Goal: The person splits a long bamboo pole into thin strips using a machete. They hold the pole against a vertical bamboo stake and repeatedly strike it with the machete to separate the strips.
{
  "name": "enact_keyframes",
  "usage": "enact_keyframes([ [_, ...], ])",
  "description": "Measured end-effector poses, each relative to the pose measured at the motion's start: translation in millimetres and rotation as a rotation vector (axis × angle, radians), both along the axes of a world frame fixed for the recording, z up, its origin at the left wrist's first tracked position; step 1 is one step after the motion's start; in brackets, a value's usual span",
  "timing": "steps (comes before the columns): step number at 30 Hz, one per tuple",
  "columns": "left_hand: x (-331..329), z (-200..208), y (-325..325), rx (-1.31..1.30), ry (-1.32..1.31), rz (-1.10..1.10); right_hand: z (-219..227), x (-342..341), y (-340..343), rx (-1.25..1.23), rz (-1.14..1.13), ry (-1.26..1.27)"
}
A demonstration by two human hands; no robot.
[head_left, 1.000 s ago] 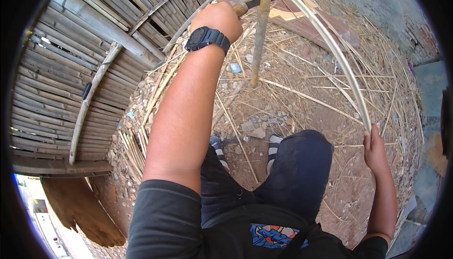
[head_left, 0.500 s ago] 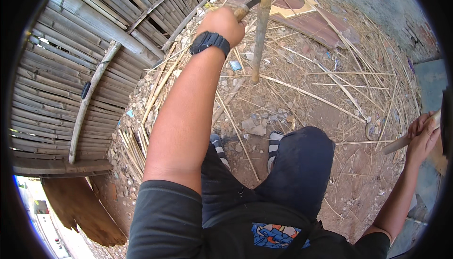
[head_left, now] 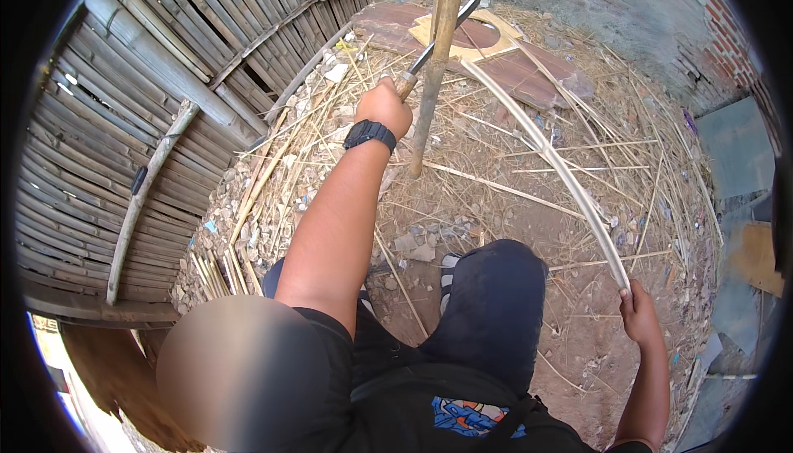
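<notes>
My left hand [head_left: 383, 109], with a black watch on its wrist, is closed around the wooden handle of a machete [head_left: 470, 7]. Its dark blade slants up and away, and an upright bamboo post [head_left: 432, 81] hides its middle part. Whether the blade touches the post I cannot tell. On the right, my right hand [head_left: 640, 314] grips the near end of a long, pale bamboo strip [head_left: 545, 147]. The strip bows in an arc toward the far middle, its far end just right of the post.
A bamboo slat wall [head_left: 91, 156] runs along my left. Thin strips [head_left: 578, 168] and shavings litter the dirt floor. Behind the post lies a brown board [head_left: 380, 28] with a yellowish panel [head_left: 500, 40] that has a round hole. A brick wall [head_left: 628, 7] closes the far right.
My right hand has come inward from the far right, and the strip now reaches to beside the post. My left hand and the machete appear lower as the view shifts.
</notes>
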State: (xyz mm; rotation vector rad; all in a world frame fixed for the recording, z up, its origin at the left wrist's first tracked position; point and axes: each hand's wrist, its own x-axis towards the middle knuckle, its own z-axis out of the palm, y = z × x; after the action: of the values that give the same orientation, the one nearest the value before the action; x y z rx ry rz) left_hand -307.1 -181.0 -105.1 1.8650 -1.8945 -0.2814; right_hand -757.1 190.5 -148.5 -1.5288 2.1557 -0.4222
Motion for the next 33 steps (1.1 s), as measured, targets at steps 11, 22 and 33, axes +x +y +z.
enact_keyframes([
  [11, 27.3, 44.8, -7.3, 0.034, -0.298, -0.092, 102.0, 24.5, 30.4, -0.448, -0.444, -0.292],
  [22, 51.5, 89.3, -17.7, 0.160, -0.505, -0.092, 79.2, 61.2, -8.9, -0.554, -0.197, -0.360],
  [33, 52.3, 96.4, -14.5, 0.152, -0.607, -0.146, 80.5, 53.9, -4.9, -0.325, -0.211, -0.310],
])
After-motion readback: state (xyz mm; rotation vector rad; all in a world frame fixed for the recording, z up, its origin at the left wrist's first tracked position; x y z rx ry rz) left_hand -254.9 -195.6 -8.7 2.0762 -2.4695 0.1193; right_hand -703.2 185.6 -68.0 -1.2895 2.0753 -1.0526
